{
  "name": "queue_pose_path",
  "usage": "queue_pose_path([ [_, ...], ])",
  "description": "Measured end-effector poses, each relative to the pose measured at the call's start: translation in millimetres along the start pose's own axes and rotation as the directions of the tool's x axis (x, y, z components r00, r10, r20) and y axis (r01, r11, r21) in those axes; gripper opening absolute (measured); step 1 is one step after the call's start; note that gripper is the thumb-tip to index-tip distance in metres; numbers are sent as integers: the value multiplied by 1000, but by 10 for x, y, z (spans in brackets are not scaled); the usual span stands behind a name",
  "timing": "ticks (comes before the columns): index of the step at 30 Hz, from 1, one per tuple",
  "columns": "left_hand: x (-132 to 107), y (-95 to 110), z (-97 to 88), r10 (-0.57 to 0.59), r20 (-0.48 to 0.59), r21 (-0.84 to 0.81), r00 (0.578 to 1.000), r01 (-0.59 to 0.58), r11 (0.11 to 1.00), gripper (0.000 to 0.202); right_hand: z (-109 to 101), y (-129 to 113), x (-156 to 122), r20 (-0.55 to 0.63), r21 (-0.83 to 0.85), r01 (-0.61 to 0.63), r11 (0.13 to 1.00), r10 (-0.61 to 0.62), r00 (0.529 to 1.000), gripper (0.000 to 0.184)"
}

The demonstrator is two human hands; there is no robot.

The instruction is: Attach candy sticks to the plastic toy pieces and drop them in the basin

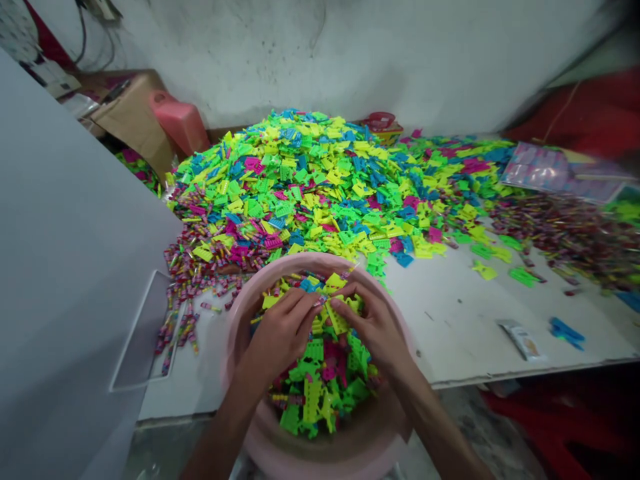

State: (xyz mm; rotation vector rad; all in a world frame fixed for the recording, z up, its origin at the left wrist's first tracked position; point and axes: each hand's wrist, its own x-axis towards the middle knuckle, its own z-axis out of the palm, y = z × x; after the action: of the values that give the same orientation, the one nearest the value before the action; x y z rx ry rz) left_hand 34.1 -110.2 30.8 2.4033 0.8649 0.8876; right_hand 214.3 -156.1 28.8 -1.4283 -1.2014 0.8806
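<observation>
Both of my hands are over a pink tub [235, 320] of bright flat plastic pieces [314, 393] in green, yellow, pink and blue. In my right hand [375, 327], thumb and fingers pinch a yellow plastic piece [337, 320]. My left hand [285, 327] is closed, its fingertips on a small striped wrapped stick [320, 302], possibly a candy roll, which touches or nearly touches the yellow piece. Fingers partly cover both items. A few similar wrapped sticks [285, 400] lie among the pieces in the tub.
A large heap of plastic pieces [320, 180] stands behind the tub on the white table [450, 320]. Wrapped sticks [190, 267] are scattered at left, with more [565, 240] at right. A red jerrycan [180, 123], a small sachet [520, 339] and a grey panel [75, 267] are around.
</observation>
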Motion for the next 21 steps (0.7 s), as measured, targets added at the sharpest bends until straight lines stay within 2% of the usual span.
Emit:
queue_pose_path([
  [3,8,-16,10,41,57,29,998,-43,999,23,-18,71,13,8,34,3,999,-3,1000,19],
  [6,14,-32,69,43,114,112,993,-55,992,25,0,137,14,12,69,-77,995,76,997,22],
  [8,12,-32,128,15,102,230,995,-39,972,26,39,147,17,-19,85,-95,992,97,995,24],
  [11,5,-1,187,-30,50,386,998,8,923,32,107,103,34,-92,86,-36,996,43,995,21],
  [17,-12,96,151,-144,64,445,988,101,890,65,192,-37,29,-121,128,-37,991,53,991,18],
  [21,-10,116,132,-153,38,555,988,106,825,59,247,-78,-5,-143,118,-46,992,63,988,16],
])
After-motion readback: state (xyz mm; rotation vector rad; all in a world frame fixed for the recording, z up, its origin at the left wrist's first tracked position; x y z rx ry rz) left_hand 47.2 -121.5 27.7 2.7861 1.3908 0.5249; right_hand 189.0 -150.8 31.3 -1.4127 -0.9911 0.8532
